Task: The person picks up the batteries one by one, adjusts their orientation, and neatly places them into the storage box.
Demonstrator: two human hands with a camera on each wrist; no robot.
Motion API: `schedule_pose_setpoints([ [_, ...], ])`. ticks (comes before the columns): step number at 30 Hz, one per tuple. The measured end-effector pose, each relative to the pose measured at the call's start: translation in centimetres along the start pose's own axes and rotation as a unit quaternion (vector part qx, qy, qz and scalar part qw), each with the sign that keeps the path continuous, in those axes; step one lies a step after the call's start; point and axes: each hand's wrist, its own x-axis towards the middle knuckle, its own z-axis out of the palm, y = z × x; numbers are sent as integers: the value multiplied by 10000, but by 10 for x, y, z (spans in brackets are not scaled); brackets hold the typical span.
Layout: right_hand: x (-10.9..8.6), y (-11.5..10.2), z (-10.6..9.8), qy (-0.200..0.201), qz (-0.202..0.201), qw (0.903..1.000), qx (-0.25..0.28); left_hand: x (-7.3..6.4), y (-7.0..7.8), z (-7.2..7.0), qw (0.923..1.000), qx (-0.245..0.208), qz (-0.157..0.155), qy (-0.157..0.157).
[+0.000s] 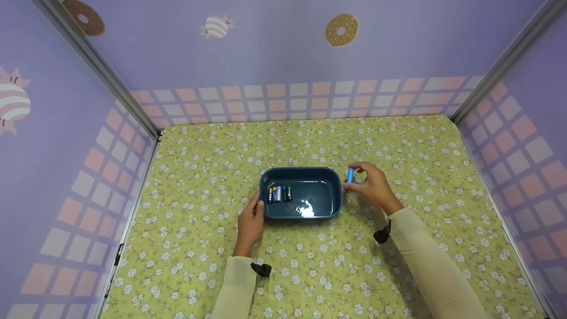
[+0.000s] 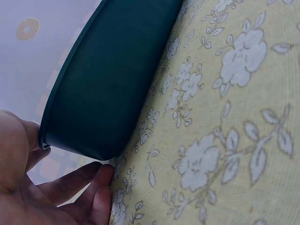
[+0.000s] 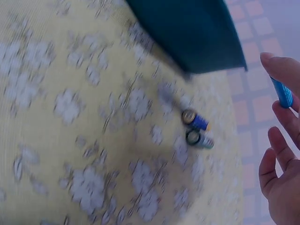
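Observation:
A dark teal plastic bin (image 1: pixel 301 214) stands on the cloth, with several batteries (image 1: pixel 279 194) in a row along its left side. My left hand (image 1: pixel 251 223) holds the bin's left end, thumb at the rim and fingers along the outer wall by the bottom corner. Just past the bin's right end, my right hand (image 1: pixel 371 186) pinches a light-blue battery (image 1: pixel 350 175) between thumb and finger. Below that hand, two more batteries (image 3: pixel 198 130), one dark blue and one pale, are on the cloth beside the bin.
A yellow-green cloth with white flowers (image 1: pixel 195 248) covers the table. Purple walls (image 1: pixel 274 57) with printed donuts and pink and white squares close off the back and both sides, joined by metal posts (image 1: pixel 509 62) at the corners.

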Motion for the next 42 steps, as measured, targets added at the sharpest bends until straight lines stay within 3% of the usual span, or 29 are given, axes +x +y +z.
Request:
schedule_pose_setpoints([
  [14,9,-34,25,-227,-591,9979,-98,0,1,-1,10000,9,28,48],
  [22,15,-49,41,-412,-710,9966,-63,0,0,0,9999,32,81,52],
  [33,25,-56,68,-525,-812,9952,175,0,-1,0,9999,-27,75,70],
  [42,30,-58,87,-706,-813,9942,58,0,1,0,9999,34,104,126],
])
